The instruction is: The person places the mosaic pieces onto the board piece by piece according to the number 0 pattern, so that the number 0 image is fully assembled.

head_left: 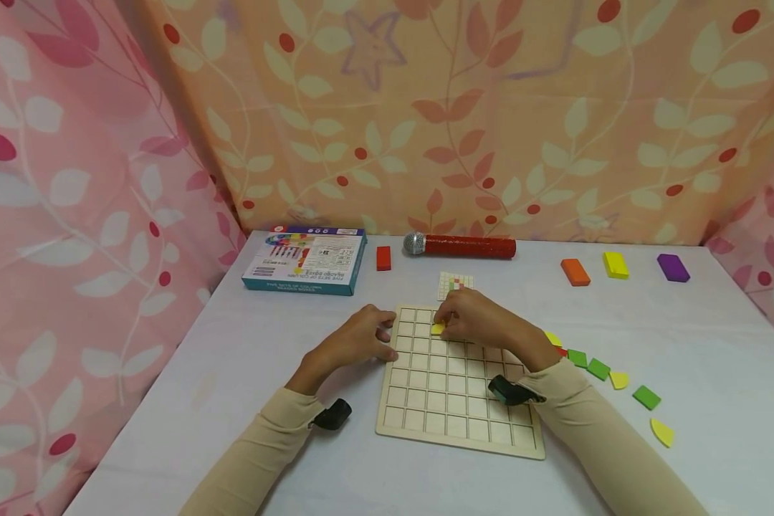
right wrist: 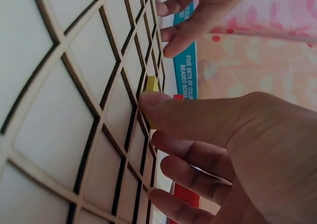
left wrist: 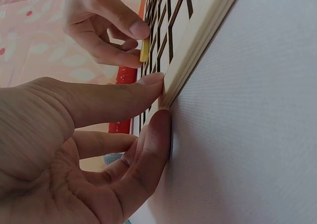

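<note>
My right hand [head_left: 480, 319] pinches a small yellow tile [head_left: 438, 329] between thumb and fingers, at a cell in the top row of the wooden grid board [head_left: 448, 383]. In the right wrist view the thumb lies against the yellow tile [right wrist: 152, 84], which stands slightly tilted at the board's surface. My left hand [head_left: 357, 337] holds the board's left edge near its far corner. The left wrist view shows the thumb and a curled finger at the wooden edge [left wrist: 190, 50]. Just beyond the board lies a pattern card [head_left: 454, 282], partly hidden by the right hand.
Green tiles [head_left: 598, 369] and yellow tiles [head_left: 662, 432] lie scattered right of the board. Behind it are a box [head_left: 306, 261], a red block [head_left: 383, 258] and a red microphone [head_left: 467, 246]. Orange [head_left: 575, 272], yellow [head_left: 615, 265] and purple [head_left: 674, 267] blocks lie at the back right.
</note>
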The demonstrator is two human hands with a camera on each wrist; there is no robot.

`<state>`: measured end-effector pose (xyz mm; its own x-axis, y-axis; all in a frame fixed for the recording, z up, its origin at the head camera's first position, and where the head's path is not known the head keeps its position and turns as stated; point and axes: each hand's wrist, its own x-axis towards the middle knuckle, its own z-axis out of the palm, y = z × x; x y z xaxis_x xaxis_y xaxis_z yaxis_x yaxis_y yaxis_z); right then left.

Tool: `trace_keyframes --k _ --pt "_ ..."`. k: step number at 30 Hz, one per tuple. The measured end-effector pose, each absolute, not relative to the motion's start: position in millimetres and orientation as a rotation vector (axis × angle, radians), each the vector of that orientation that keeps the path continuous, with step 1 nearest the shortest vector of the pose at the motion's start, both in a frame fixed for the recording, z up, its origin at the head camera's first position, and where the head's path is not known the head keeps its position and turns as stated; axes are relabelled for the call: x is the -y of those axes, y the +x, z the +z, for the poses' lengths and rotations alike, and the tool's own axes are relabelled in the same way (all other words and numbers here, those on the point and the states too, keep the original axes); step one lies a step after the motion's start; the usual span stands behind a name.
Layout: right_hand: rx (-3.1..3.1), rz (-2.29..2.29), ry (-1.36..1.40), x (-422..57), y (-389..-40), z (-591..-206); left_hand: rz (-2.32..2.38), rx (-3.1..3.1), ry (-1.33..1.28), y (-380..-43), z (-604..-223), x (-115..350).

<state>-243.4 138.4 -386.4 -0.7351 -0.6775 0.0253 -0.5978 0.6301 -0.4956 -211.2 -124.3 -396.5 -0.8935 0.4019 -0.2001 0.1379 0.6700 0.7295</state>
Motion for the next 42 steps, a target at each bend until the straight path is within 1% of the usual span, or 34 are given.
trace_keyframes --k 11,15,19,26,33,37,42 --pt "-2.671 -0.691 -1.02 -141.0 -241.4 -385.9 1.067 -2.543 0.42 -209.9 -396.9 123.6" --pt "-2.664 -0.714 -0.977 -148.6 -236.8 -382.9 1.074 -2.545 0.41 -208.7 -397.7 123.7" --pt "-2.677 -0.759 -0.844 -168.8 -230.3 -378.4 1.076 -2.549 0.411 -207.7 -397.3 123.5" --pt "-2.704 -0.8 -0.631 -221.6 -214.0 -367.9 1.069 -2.543 0.394 -208.5 -396.0 123.2" --pt "-2.738 -0.724 -0.452 -272.4 -209.6 -372.7 1.073 -2.552 0.401 -207.0 -395.4 125.1" --pt "-2.75 -0.703 -0.402 -289.6 -208.2 -378.1 1.074 -2.553 0.406 -207.2 -396.2 124.7" --pt "-2.762 -0.71 -0.372 -295.7 -208.8 -383.0 1.083 -2.546 0.399 -207.4 -396.4 123.7"
